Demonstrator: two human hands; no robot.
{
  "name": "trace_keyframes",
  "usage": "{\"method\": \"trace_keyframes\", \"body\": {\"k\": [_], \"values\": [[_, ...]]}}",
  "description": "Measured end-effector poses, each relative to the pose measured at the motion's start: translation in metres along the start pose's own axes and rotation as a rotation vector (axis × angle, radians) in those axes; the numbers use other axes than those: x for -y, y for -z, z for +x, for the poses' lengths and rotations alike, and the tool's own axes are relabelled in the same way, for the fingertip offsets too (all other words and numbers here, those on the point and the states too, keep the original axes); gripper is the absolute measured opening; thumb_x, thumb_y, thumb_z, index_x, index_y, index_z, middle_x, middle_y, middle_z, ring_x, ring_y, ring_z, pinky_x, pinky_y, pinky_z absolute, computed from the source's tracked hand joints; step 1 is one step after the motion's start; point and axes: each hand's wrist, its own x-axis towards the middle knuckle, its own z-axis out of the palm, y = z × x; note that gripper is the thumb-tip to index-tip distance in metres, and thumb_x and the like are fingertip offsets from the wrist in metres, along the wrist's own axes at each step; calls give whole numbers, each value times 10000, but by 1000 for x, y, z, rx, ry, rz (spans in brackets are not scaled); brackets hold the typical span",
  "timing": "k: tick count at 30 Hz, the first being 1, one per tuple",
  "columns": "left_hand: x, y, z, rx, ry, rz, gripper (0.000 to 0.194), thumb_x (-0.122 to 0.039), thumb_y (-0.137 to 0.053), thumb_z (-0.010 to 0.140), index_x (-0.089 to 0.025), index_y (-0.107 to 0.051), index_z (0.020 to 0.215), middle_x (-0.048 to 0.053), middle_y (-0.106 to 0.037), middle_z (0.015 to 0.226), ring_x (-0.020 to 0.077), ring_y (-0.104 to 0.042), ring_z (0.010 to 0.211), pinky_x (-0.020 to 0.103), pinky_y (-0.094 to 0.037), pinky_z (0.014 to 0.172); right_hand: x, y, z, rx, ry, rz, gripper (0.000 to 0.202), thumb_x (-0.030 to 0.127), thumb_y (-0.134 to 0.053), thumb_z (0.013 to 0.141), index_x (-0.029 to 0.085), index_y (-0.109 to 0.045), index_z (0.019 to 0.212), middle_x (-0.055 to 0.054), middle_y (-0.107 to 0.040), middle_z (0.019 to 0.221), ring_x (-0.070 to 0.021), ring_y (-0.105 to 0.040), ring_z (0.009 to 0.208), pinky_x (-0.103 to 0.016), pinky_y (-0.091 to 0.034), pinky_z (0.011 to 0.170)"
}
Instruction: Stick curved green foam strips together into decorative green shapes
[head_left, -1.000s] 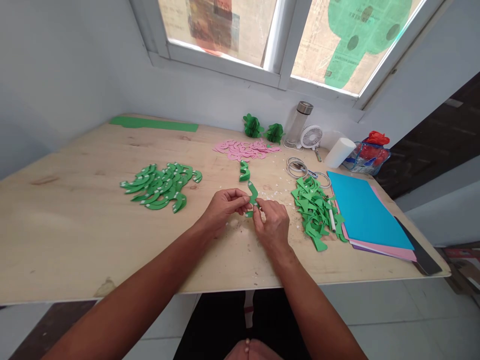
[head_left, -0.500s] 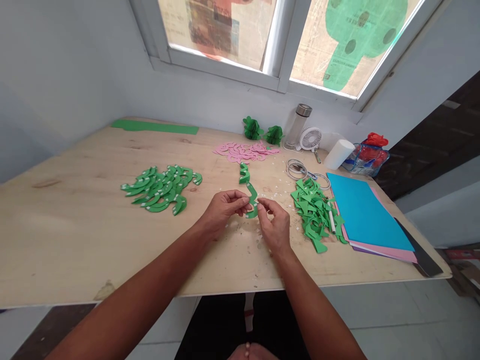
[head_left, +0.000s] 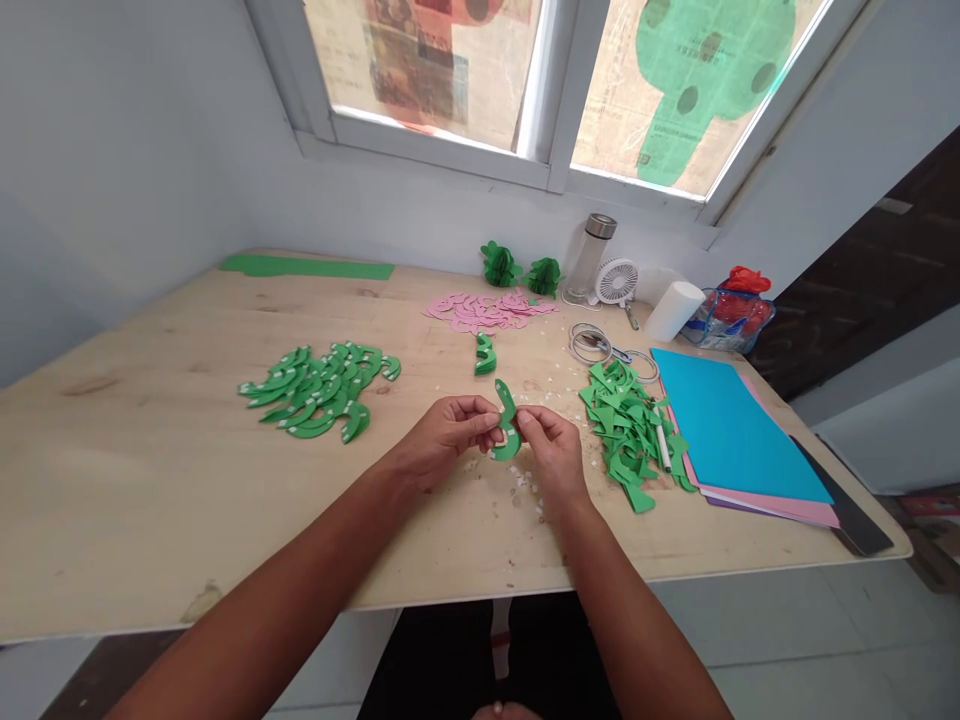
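Observation:
Between my hands, above the wooden table, is a curved green paper cutout with small pale patches on it. My left hand pinches its left edge with thumb and forefinger. From the other side, my right hand grips the cutout's right edge, fingers closed. Just beyond lies a small stack of similar green cutouts. To the left a larger pile of green curved pieces spreads over the table, many bearing white patches. Tiny white scraps are scattered beneath my hands.
Pink cutouts and two green paper decorations lie towards the wall. A glass bottle, small fan and tape rolls stand at back right. Green offcuts, a white pen and blue sheets cover the right side.
The green cutout in my hands has turned and shows a more upright, overlapping shape. My view has shifted slightly. Both hands keep their hold.

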Motion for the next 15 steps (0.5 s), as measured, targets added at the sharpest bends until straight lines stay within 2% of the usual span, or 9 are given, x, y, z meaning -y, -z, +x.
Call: {"method": "trace_keyframes", "body": {"k": [6,15], "values": [[1,0,-2,62,29,-33,209,-292,-738,690,-117,-624,702,30,-640,611,106,-560,565,223,-413,560,2,1,-2,28,-14,97,212,365,-612,749,165,-669,711,7,-597,601,-121,-523,597,-249,-431,604],[1,0,-3,118,41,-22,198,-280,-728,706,-112,-625,685,30,-636,602,99,-546,543,218,-404,549,4,1,-2,40,-44,138,199,364,-635,722,171,-639,676,14,-574,601,-116,-505,589,-247,-415,588]]}}
